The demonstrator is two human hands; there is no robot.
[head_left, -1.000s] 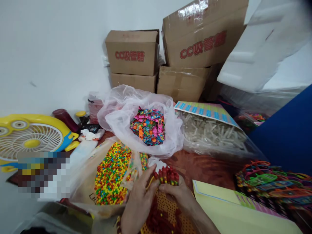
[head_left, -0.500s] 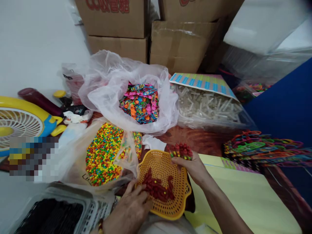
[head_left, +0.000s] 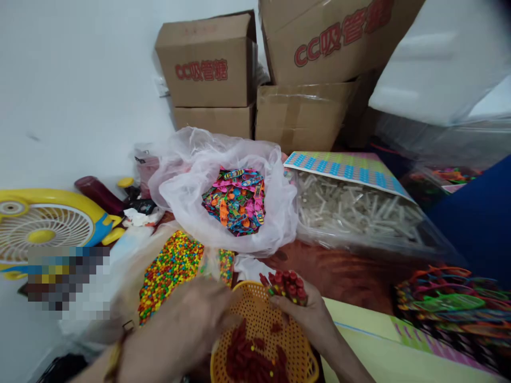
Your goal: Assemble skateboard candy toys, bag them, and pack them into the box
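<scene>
- A pale wall (head_left: 80,80) fills the far left.
- The glossy red-brown table (head_left: 331,271) shows in the middle, crowded with goods.
- Cardboard boxes (head_left: 207,66) with red lettering stand stacked at the far side.
- A blue panel (head_left: 475,218) slants in from the right.
- A white bag (head_left: 275,223), open on bright plastic pieces, sits mid-table, left of a clear tub (head_left: 335,239) of pale tubes.
- A yellow fan (head_left: 42,236) stands at the left.
- Yellow card (head_left: 371,351) covers the near right.
- A bag of coloured candies (head_left: 171,266) lies left of centre.
- The orange basket (head_left: 255,308), near centre, holds dark red pieces (head_left: 247,359).
- The left hand (head_left: 189,314), blurred, is at the basket's left side; whether its fingers pinch anything, I cannot tell.
- The right hand (head_left: 305,314) is curled round a bundle of red-capped tubes (head_left: 287,286), thumb pressed along its near side, above the basket's far right rim.
</scene>
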